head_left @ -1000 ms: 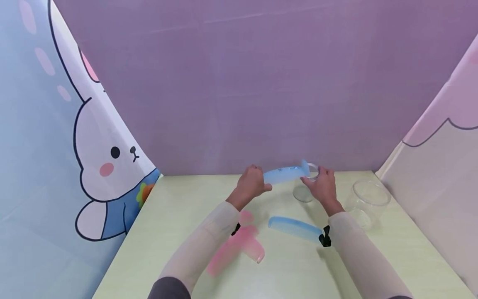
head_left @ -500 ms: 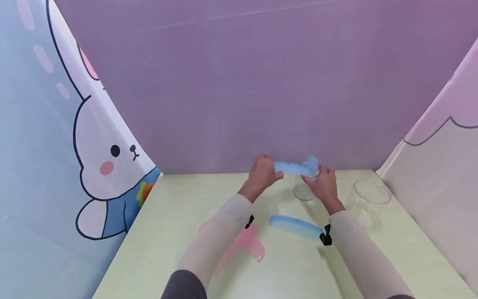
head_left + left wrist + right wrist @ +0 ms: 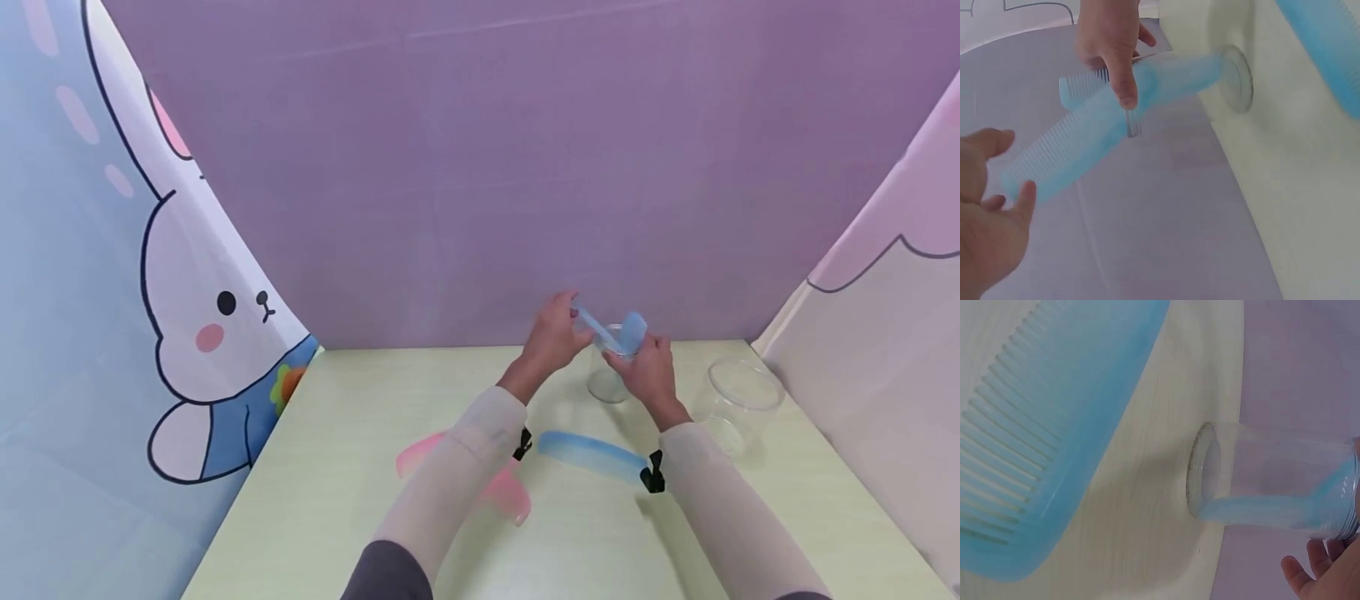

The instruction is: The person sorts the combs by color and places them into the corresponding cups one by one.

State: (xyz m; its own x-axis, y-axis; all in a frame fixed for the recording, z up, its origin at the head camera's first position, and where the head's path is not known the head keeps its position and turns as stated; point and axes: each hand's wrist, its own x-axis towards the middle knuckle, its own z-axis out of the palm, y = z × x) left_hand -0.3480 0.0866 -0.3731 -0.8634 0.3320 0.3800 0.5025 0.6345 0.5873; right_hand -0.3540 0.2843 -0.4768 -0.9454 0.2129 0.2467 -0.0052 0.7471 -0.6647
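My right hand (image 3: 648,371) grips a clear jar (image 3: 1272,469) near its rim; the jar stands on the table towards the back wall. Two pale blue combs stick out of its mouth, one short end (image 3: 1079,90) and one longer, slanting comb (image 3: 1069,147). Blue also shows inside, down to the base. My left hand (image 3: 991,212) is at the outer end of the slanting comb, its thumb and fingers spread apart around that end. Whether a fingertip touches the comb is hard to tell. Another blue comb (image 3: 592,454) lies on the table between my forearms.
Pink combs (image 3: 512,493) lie on the table beneath my left forearm, partly hidden by it. A wider clear container (image 3: 745,387) stands right of my right hand. A purple wall (image 3: 480,183) rises behind the table, with printed cloth on both sides.
My left hand has moved right and slightly up, tipping the comb from nearly level to a slant down into the jar. The right hand and jar have stayed in place.
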